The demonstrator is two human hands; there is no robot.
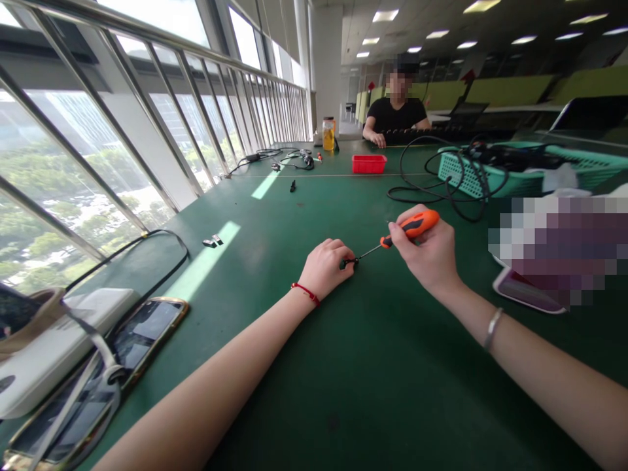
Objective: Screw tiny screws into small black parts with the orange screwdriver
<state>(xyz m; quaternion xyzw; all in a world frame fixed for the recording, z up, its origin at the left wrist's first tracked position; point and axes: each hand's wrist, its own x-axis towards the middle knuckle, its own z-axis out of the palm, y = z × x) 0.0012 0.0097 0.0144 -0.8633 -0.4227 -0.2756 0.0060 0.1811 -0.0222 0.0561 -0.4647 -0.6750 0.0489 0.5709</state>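
My right hand (434,252) is closed around the orange and black handle of a screwdriver (417,225). The thin metal shaft slants down to the left, and its tip meets a small black part (349,262) at the table. My left hand (328,267), with a red cord at the wrist, is closed on that small black part and holds it at the green tabletop (304,366). The fingers partly cover the part, so its exact kind cannot be made out.
A phone (147,333) and a white box-shaped device (73,340) lie at left with cables. Small black pieces (212,242) rest nearby. Farther back are a red bin (369,164), a yellow-filled bottle (328,134), and a teal basket (520,176) with black cables. Another person (397,114) sits opposite.
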